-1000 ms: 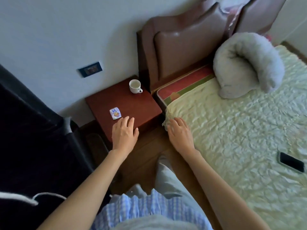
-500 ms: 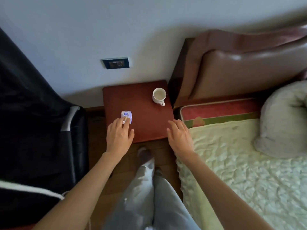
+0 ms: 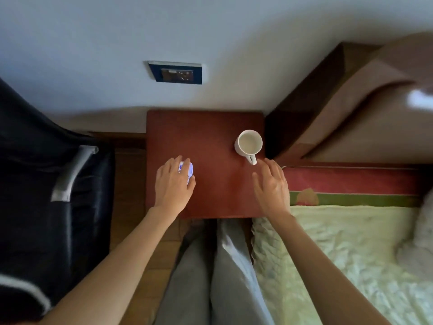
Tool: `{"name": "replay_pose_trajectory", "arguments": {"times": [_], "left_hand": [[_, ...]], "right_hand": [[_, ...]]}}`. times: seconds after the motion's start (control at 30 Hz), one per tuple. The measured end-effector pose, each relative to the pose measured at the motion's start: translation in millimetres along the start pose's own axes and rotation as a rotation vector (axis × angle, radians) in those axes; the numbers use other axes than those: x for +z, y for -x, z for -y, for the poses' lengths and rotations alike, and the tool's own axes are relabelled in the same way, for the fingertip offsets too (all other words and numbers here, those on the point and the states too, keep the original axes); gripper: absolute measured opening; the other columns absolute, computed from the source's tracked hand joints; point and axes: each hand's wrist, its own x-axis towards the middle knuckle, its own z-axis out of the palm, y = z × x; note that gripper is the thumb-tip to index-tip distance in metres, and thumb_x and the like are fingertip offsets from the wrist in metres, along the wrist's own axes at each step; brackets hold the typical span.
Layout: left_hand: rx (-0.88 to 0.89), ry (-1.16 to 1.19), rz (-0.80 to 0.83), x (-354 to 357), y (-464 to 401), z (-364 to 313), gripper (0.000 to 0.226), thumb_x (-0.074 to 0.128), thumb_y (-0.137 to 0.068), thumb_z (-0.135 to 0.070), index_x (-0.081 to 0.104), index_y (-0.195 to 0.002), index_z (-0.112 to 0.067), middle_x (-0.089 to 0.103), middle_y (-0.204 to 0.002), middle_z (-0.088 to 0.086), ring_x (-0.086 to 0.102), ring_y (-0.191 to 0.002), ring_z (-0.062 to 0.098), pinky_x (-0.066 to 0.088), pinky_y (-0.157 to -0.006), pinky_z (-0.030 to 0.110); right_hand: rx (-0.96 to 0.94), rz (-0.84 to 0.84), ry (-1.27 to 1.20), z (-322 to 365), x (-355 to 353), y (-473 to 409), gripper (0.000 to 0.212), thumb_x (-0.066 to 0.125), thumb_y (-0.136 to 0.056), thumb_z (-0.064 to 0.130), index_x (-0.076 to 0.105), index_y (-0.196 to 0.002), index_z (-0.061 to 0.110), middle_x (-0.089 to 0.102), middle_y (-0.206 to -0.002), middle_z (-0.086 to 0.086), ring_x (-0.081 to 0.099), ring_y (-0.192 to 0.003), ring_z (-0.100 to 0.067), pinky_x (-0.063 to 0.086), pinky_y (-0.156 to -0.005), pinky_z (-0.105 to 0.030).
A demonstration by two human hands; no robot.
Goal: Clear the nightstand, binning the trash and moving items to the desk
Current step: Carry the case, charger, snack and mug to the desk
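Observation:
A small white and purple wrapper (image 3: pixel 190 170) lies on the red-brown nightstand (image 3: pixel 210 127), left of its middle. My left hand (image 3: pixel 174 181) rests over the wrapper, fingers on top and thumb at its right edge, and most of it is hidden. A white mug (image 3: pixel 249 143) stands upright at the nightstand's right side, handle toward me, and looks empty. My right hand (image 3: pixel 271 186) hovers just below the handle with fingers spread and nothing in it.
A bed with a pale quilt (image 3: pixel 339 254) and a brown headboard (image 3: pixel 351 102) borders the nightstand on the right. A dark chair with a grey armrest (image 3: pixel 70 174) stands to the left. A wall socket (image 3: pixel 175 72) sits above. My legs are below the nightstand's front edge.
I have moved closer above the nightstand. My left hand has slid forward onto the wrapper and closed over it. My right hand has moved up toward the mug's handle.

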Motion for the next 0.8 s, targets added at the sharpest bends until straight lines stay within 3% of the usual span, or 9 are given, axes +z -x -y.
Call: {"name": "replay_pose_trajectory", "arguments": {"times": [0.2,0.37,0.47,0.57,0.67,0.8], "left_hand": [[-0.131,0.021,0.058,58,-28,13,0.055,0.065,-0.085,-0.024,0.047,-0.135,-0.009,0.05,-0.137,0.016,0.049,-0.123,0.034,0.043,-0.096,0.045],[-0.177,0.042,0.131,98,-36,21,0.064,0.068,-0.085,-0.024,0.04,-0.141,-0.011,0.043,-0.142,0.018,0.044,-0.128,0.035,0.05,-0.091,0.045],[-0.2,0.094,0.096,108,-36,19,0.066,0.072,-0.082,-0.018,0.041,-0.14,-0.011,0.041,-0.144,0.018,0.044,-0.128,0.035,0.05,-0.091,0.046],[-0.331,0.175,0.078,112,-34,16,0.074,0.074,-0.079,-0.015,0.036,-0.143,-0.01,0.034,-0.147,0.02,0.039,-0.13,0.036,0.049,-0.095,0.046],[-0.437,0.252,0.064,116,-32,17,0.084,0.078,-0.075,-0.016,0.031,-0.145,-0.01,0.041,-0.138,0.017,0.044,-0.122,0.034,0.049,-0.093,0.043],[-0.348,0.284,-0.019,117,-27,13,0.076,0.078,-0.073,-0.008,0.04,-0.139,-0.011,0.052,-0.122,0.015,0.054,-0.105,0.032,0.053,-0.078,0.042]], "right_hand": [[0.002,0.013,-0.029,-25,46,-28,0.046,0.044,-0.09,0.026,0.051,-0.13,0.003,0.053,-0.133,-0.018,0.05,-0.123,-0.034,0.042,-0.102,-0.044],[0.032,-0.031,-0.072,-39,68,-37,0.049,0.057,-0.09,0.016,0.044,-0.135,0.003,0.051,-0.136,-0.02,0.05,-0.125,-0.036,0.049,-0.096,-0.048],[0.092,0.006,-0.085,-46,73,-38,0.054,0.055,-0.093,0.021,0.035,-0.142,0.008,0.047,-0.14,-0.018,0.047,-0.127,-0.035,0.049,-0.093,-0.047],[0.144,0.051,-0.093,-49,75,-38,0.063,0.054,-0.094,0.024,0.025,-0.148,0.012,0.042,-0.146,-0.015,0.041,-0.132,-0.035,0.046,-0.094,-0.045],[0.15,0.067,-0.108,-47,76,-39,0.063,0.054,-0.094,0.025,0.024,-0.148,0.013,0.042,-0.147,-0.012,0.041,-0.132,-0.034,0.045,-0.094,-0.043],[0.151,0.039,-0.141,-47,83,-40,0.057,0.057,-0.093,0.028,0.036,-0.143,0.013,0.051,-0.139,-0.01,0.047,-0.125,-0.031,0.044,-0.092,-0.04]]}}
